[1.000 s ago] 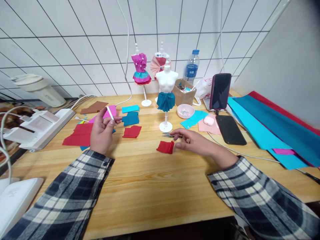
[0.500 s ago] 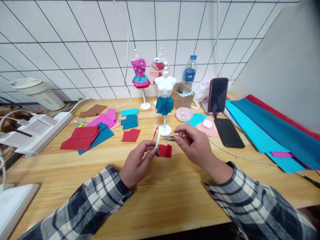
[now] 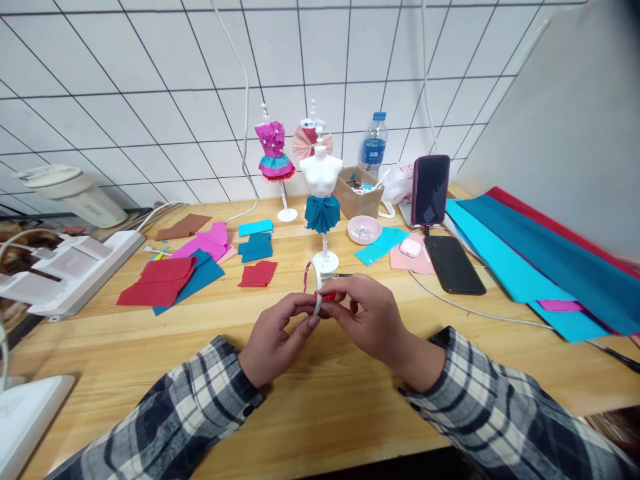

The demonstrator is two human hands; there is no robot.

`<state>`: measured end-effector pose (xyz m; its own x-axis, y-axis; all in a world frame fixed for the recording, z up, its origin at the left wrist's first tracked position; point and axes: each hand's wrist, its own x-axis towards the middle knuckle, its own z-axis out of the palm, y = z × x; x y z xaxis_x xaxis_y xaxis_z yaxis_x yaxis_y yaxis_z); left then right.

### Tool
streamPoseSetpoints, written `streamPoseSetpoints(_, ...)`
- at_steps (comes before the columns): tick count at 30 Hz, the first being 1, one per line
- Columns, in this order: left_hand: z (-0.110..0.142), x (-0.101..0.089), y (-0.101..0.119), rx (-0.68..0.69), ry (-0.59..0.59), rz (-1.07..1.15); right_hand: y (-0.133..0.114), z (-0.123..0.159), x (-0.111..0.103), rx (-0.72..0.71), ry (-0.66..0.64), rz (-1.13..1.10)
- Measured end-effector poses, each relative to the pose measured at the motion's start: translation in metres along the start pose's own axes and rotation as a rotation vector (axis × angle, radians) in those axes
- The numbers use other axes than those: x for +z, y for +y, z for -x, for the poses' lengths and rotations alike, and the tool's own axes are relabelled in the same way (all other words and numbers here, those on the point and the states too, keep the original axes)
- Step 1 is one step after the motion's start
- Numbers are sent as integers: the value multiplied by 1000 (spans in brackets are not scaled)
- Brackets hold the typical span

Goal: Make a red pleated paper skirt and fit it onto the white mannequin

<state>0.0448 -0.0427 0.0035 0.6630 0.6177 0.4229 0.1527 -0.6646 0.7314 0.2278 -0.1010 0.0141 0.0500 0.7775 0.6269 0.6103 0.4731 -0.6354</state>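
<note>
Hands (image 3: 325, 320) now together on tape roll (image 3: 314, 285)

Both forearms, in sleeves of dark blue and white checked flannel, come in from the lower corners and meet at the middle. The left hand (image 3: 274, 335) lies with its back turned up and to the left, fingers curled, thumb and forefinger pressed together at their tips. The right hand (image 3: 371, 318) faces it (knuckles up, wrist bent slightly inward), its fingers bent and its thumb and forefinger closed just beside those of the left. The fingertips of the two hands touch or nearly touch; which, cannot be told.
</note>
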Motion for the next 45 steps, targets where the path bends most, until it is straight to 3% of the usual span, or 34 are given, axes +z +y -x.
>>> streamPoseSetpoints(8, 1, -1, -4, 58, -2, -100, -2, 5, 1, 96, -6, -176)
streamPoseSetpoints(17, -3, -5, -6, 240, -5, -252, 0, 5, -1, 21, 7, -107)
streamPoseSetpoints(27, -5, -10, -8, 318, -87, -307, -3, 4, -5, -69, -44, -125)
streamPoseSetpoints(37, -6, -14, -5, 332, -111, -585, -2, 1, -3, 128, -90, -136)
streamPoseSetpoints(41, -4, -11, -6, 308, -130, -528, -1, 1, -3, 225, -179, -170)
streamPoseSetpoints(45, -3, -11, -6, 251, -124, -467, 1, 2, -2, 278, -142, -144)
